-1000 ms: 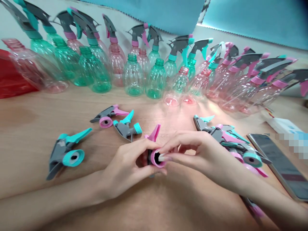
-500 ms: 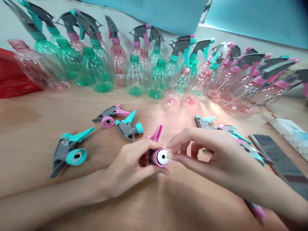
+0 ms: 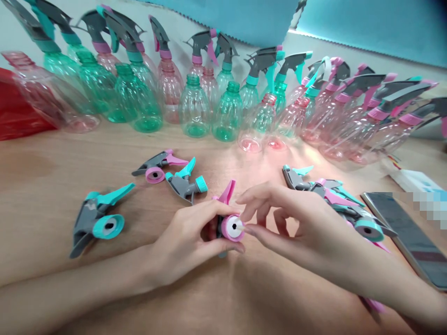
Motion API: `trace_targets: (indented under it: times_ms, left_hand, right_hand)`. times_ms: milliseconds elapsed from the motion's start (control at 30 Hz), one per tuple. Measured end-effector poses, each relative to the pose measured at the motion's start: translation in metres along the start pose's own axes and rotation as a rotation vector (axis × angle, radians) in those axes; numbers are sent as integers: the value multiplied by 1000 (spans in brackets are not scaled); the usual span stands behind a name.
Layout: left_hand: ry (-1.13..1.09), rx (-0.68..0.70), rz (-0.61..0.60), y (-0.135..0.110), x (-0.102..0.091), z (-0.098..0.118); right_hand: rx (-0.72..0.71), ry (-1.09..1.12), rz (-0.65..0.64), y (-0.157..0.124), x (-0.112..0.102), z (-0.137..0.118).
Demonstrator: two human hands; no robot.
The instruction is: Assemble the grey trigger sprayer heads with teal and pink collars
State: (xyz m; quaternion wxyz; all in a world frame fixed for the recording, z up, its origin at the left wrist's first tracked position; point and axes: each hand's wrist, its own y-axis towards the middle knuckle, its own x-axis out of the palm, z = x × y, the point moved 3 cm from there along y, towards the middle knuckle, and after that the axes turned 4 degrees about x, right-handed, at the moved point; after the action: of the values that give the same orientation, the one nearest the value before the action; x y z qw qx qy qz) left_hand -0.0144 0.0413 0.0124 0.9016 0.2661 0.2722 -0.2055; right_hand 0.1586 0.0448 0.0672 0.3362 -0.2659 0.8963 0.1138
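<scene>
My left hand (image 3: 186, 235) is closed around a grey and pink trigger spray head (image 3: 228, 191), its pink collar turned up toward me. Inside that collar lies a white washer (image 3: 233, 227) with a dark hole at its centre. My right hand (image 3: 293, 218) has its thumb and a fingertip closed at the washer's right edge; its other fingers are curled. Left of my hands lie a turquoise-collared spray head (image 3: 91, 223), a pink-collared one (image 3: 157, 166) and another turquoise one (image 3: 185, 184). Beyond my right hand, more spray heads (image 3: 328, 190) lie in a heap, partly hidden.
Several clear green bottles (image 3: 193, 109) and pink bottles (image 3: 260, 123) stand along the back, many topped with spray heads. A phone (image 3: 394, 223) lies at the right on the wooden table (image 3: 139, 298). A red bag (image 3: 24, 114) is at the far left.
The washer looks flatter and more evenly set within the pink collar. My right hand has shifted slightly left, uncovering more of the heap behind it. The view has moved a little.
</scene>
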Motion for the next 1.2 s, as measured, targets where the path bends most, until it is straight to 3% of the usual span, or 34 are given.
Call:
trace_targets:
  times_ms: [367,800,1200]
  left_hand:
    - [35,-19,21,2,0,-1]
    - [-6,-21,-46,1,1,-2]
    - [-25,-14,-37,0,1,-1]
  right_hand:
    - [23,-34,3,4,12,8]
    - [24,-2,-4,4,18,9]
    - [5,11,-65,-1,13,5]
